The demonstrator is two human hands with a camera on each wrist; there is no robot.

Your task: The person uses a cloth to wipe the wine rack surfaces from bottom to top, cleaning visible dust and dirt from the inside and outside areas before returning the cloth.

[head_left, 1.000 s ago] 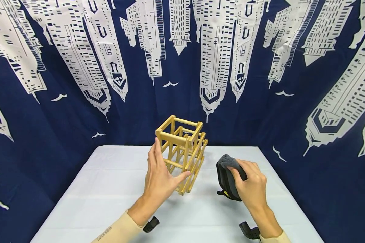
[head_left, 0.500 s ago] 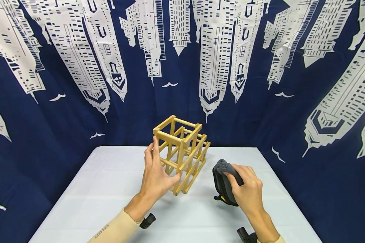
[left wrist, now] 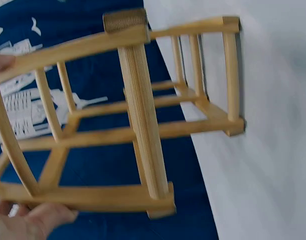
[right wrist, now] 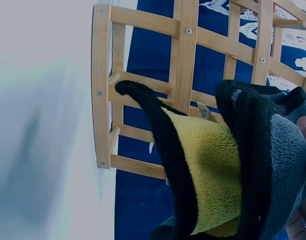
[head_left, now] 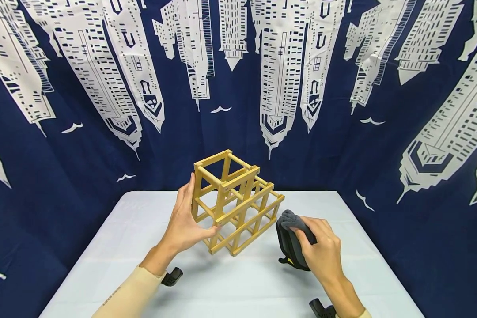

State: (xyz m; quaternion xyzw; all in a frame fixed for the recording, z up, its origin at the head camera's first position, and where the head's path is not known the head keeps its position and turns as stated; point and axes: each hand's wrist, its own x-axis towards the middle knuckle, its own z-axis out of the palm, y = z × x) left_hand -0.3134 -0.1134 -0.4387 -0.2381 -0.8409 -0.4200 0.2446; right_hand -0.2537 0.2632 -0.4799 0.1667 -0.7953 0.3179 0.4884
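Note:
A stepped wooden rack (head_left: 244,204) of pale bars and dowels stands on the white table. My left hand (head_left: 180,232) grips its tall end, fingers along the far left upright and thumb on the near one. The left wrist view shows the thumb (left wrist: 50,217) against one rail, with a fingertip (left wrist: 2,62) at the opposite rail. Just right of the rack's low end, my right hand (head_left: 322,245) pinches a folded grey cloth (head_left: 294,247) with black edging. In the right wrist view, the cloth's yellow side (right wrist: 208,165) hangs in front of the rack (right wrist: 100,95).
White cloth covers the table (head_left: 119,247). Behind and on both sides hangs a navy curtain (head_left: 234,128) printed with upside-down white buildings. Black wrist devices sit below the left hand (head_left: 172,277) and the right hand (head_left: 321,308).
The rack has turned, its low end swinging right and its long side coming into view. My left hand has moved left with it. The right hand and cloth have shifted slightly left and down.

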